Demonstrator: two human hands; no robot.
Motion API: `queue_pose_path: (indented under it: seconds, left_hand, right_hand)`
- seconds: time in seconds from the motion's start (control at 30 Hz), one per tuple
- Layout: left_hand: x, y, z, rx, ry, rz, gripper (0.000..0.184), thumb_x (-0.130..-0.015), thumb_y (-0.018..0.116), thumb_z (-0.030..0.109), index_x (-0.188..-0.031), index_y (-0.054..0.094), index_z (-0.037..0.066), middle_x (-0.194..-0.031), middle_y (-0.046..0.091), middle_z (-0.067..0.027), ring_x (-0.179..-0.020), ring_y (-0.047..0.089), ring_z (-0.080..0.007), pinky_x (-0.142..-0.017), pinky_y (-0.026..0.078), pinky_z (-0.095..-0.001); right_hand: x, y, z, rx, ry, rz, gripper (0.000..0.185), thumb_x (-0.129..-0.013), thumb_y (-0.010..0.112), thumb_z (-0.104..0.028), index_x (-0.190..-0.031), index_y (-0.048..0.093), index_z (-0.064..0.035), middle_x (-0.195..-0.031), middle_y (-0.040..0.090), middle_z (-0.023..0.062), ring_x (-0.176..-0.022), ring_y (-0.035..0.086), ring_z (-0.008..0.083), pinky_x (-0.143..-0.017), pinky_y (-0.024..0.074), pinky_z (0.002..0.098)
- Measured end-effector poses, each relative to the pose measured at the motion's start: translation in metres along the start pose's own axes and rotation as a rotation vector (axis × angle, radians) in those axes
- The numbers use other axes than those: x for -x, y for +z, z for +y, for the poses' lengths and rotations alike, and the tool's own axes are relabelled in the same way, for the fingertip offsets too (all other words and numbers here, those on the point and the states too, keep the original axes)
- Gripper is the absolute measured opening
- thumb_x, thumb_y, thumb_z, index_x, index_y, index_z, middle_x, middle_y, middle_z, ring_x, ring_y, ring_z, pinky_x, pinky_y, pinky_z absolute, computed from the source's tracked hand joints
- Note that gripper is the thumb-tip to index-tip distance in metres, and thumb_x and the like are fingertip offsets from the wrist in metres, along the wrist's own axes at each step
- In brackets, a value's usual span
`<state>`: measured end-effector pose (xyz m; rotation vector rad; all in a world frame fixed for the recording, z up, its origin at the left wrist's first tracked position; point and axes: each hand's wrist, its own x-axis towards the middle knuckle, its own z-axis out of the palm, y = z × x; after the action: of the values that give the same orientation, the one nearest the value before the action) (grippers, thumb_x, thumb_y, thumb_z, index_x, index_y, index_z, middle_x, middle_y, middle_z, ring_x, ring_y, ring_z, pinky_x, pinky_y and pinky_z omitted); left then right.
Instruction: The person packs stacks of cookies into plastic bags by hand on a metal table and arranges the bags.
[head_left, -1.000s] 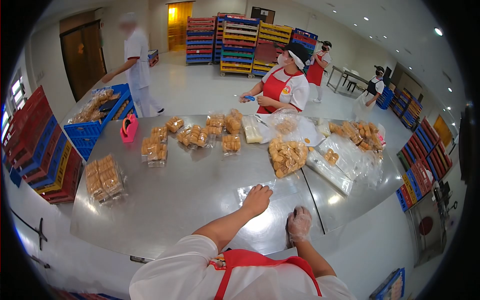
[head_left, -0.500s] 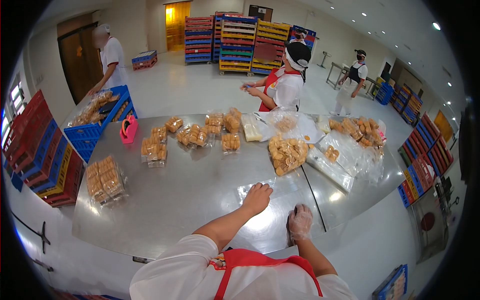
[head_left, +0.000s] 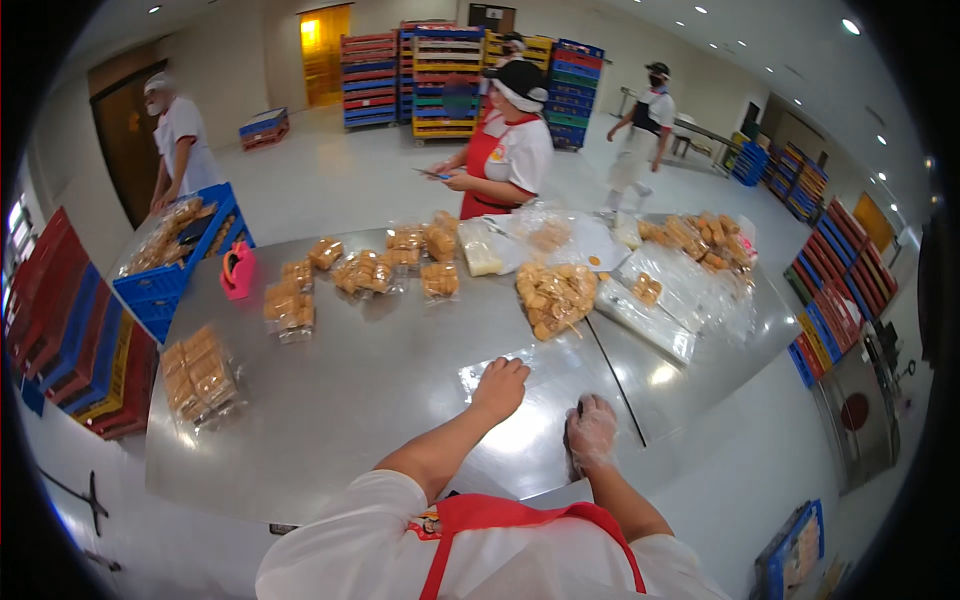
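My bare left hand (head_left: pixel 501 388) lies palm down with bent fingertips on a flat clear plastic bag (head_left: pixel 473 378) on the steel table (head_left: pixel 360 400). To its right, my right hand (head_left: pixel 592 428), in a clear plastic glove, is closed near the table's front edge. Something dark shows beside its thumb side, too hidden to name. Beyond my hands sits a large clear bag of round cookies (head_left: pixel 553 300). A stack of clear bags (head_left: pixel 650 325) lies to the right of it.
Several cookie packs (head_left: pixel 365 272) sit along the far side, with a larger pack (head_left: pixel 198 375) at left. A pink tape dispenser (head_left: pixel 237 272) stands near a blue crate (head_left: pixel 150 300). A co-worker in a red apron (head_left: pixel 505 150) stands across the table. Stacked crates (head_left: pixel 80 320) flank the left.
The view has shifted slightly, so the table's things appear further left. Across the table the co-worker has turned somewhat, and another person at the back has walked. My hands keep nearly the same pose.
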<state>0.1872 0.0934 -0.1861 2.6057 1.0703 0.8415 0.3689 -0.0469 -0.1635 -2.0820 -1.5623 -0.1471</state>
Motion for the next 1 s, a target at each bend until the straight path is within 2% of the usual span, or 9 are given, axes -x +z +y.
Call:
queue_pose_path:
  seconds: [0.2,0.3,0.43,0.5,0.6,1.0]
  left_hand:
    - [-0.0008,-0.0012,0.0009,-0.040,0.021,-0.026,0.030,-0.083,0.057,0.007,-0.113,0.064,0.007,-0.119,0.060,-0.0078,-0.111,0.052,-0.0289,-0.099,0.042,-0.0424]
    - [0.0004,-0.0040,0.0023,-0.019,0.012,-0.009,0.038,-0.084,0.057,0.007,-0.122,0.063,0.009,-0.119,0.060,-0.0076,-0.111,0.052,-0.0290,-0.099,0.042,-0.0422]
    - [-0.0009,-0.0075,0.0061,-0.021,-0.012,-0.043,0.050,-0.085,0.057,0.007,-0.134,0.059,0.011,-0.119,0.060,-0.0075,-0.111,0.051,-0.0289,-0.100,0.041,-0.0417]
    - [-0.0008,-0.0081,0.0062,-0.019,-0.013,-0.047,0.051,-0.085,0.056,0.007,-0.136,0.058,0.011,-0.119,0.060,-0.0075,-0.112,0.051,-0.0288,-0.100,0.041,-0.0416]
    - [-0.0003,-0.0071,0.0056,-0.015,-0.007,-0.041,0.051,-0.085,0.056,0.007,-0.136,0.057,0.011,-0.119,0.059,-0.0074,-0.113,0.051,-0.0285,-0.101,0.041,-0.0415]
    - [-0.0001,-0.0052,0.0052,-0.030,-0.004,-0.029,0.052,-0.085,0.056,0.007,-0.136,0.057,0.012,-0.118,0.059,-0.0070,-0.113,0.051,-0.0281,-0.101,0.041,-0.0411]
  right_hand:
    - [-0.0003,0.0036,0.0037,0.000,-0.029,0.043,0.033,-0.084,0.067,-0.020,-0.112,0.064,-0.0025,-0.117,0.064,0.0185,-0.113,0.057,0.0383,-0.101,0.0423,0.0486]
    - [-0.0007,0.0074,0.0075,0.009,-0.009,-0.024,0.043,-0.084,0.064,-0.020,-0.122,0.061,0.0002,-0.125,0.062,0.0174,-0.120,0.054,0.0347,-0.104,0.0391,0.0478]
    - [-0.0002,0.0081,0.0062,-0.002,-0.028,0.053,0.034,-0.082,0.068,-0.019,-0.112,0.064,-0.0016,-0.116,0.064,0.0180,-0.113,0.057,0.0372,-0.100,0.0427,0.0481]
    - [0.0001,0.0097,0.0073,-0.005,-0.033,0.065,0.034,-0.082,0.069,-0.019,-0.111,0.065,-0.0019,-0.116,0.065,0.0177,-0.112,0.058,0.0370,-0.100,0.0428,0.0480]
    - [0.0004,0.0076,0.0070,0.002,-0.003,-0.017,0.044,-0.084,0.065,-0.020,-0.123,0.061,-0.0004,-0.125,0.062,0.0172,-0.120,0.054,0.0343,-0.104,0.0390,0.0481]
    - [-0.0003,0.0084,0.0084,0.000,-0.009,-0.010,0.043,-0.084,0.065,-0.020,-0.123,0.061,0.0003,-0.124,0.063,0.0176,-0.119,0.055,0.0347,-0.104,0.0395,0.0479]
